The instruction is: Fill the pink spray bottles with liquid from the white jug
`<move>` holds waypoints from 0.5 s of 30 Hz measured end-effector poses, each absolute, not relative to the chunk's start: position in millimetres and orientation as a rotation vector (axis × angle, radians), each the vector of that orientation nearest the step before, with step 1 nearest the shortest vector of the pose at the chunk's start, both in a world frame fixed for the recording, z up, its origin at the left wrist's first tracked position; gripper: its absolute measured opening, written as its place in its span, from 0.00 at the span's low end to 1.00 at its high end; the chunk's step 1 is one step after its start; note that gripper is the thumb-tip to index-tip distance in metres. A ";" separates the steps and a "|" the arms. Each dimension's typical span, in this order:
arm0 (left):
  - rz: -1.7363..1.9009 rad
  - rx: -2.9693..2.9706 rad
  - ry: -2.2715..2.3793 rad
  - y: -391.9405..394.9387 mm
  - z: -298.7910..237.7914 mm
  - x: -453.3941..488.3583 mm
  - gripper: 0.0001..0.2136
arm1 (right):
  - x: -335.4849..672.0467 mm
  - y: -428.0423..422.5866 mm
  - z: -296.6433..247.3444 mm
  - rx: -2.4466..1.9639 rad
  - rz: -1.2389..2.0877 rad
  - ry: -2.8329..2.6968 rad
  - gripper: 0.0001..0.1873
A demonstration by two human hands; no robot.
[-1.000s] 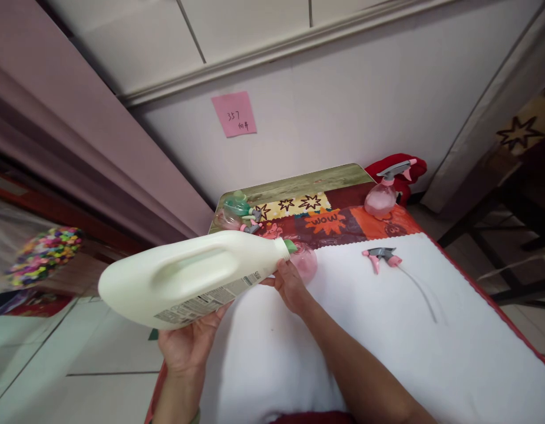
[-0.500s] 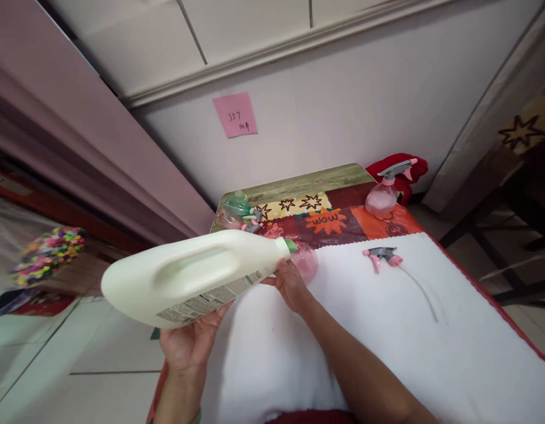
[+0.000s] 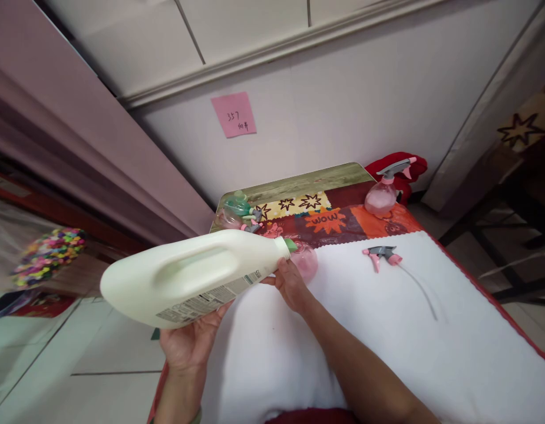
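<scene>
A large cream-white detergent bottle (image 3: 190,277) lies tilted almost level across the view, its green spout pointing right. Under its label side, my left hand (image 3: 195,338) supports the body, palm up. My right hand (image 3: 292,285) is closed around the bottle's neck just behind the spout. The spout is at the top of a round pink spray bottle body (image 3: 306,263) on the white cloth; its mouth is hidden, so I cannot see whether liquid flows. To the right lies a detached grey and pink spray trigger (image 3: 382,257) with its thin tube.
A pink spray bottle (image 3: 382,194) with its trigger head stands at the back right. Green and pink spray bottles (image 3: 237,207) lie at the back left. The table's white cloth (image 3: 387,330) meets a patterned cover (image 3: 325,221). A pink note (image 3: 234,115) is on the wall behind.
</scene>
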State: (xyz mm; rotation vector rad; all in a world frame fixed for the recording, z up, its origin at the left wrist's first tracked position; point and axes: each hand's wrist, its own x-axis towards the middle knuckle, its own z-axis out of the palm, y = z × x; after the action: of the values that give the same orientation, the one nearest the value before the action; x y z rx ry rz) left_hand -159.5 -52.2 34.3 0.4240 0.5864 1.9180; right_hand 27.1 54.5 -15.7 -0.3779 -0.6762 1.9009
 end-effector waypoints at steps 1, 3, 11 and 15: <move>1.915 0.424 0.588 -52.2 34.5 -159.7 0.26 | 27.1 54.5 -15.7 -0.376 1.901 -0.677 0.34; 1.902 0.430 0.596 -51.9 35.3 -159.9 0.26 | 26.9 54.5 -16.2 -0.374 1.902 -0.678 0.34; 1.886 0.443 0.631 -51.5 38.2 -160.8 0.26 | 26.5 54.6 -16.9 -0.369 1.897 -0.676 0.34; 1.896 0.448 0.612 -51.9 36.5 -162.4 0.25 | 26.6 54.7 -16.1 -0.367 1.893 -0.688 0.34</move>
State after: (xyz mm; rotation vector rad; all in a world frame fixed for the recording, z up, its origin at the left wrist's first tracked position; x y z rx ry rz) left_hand -162.4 -51.9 36.5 0.4481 0.6121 1.8959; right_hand 26.6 54.7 -16.1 -0.3673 -0.6879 1.8935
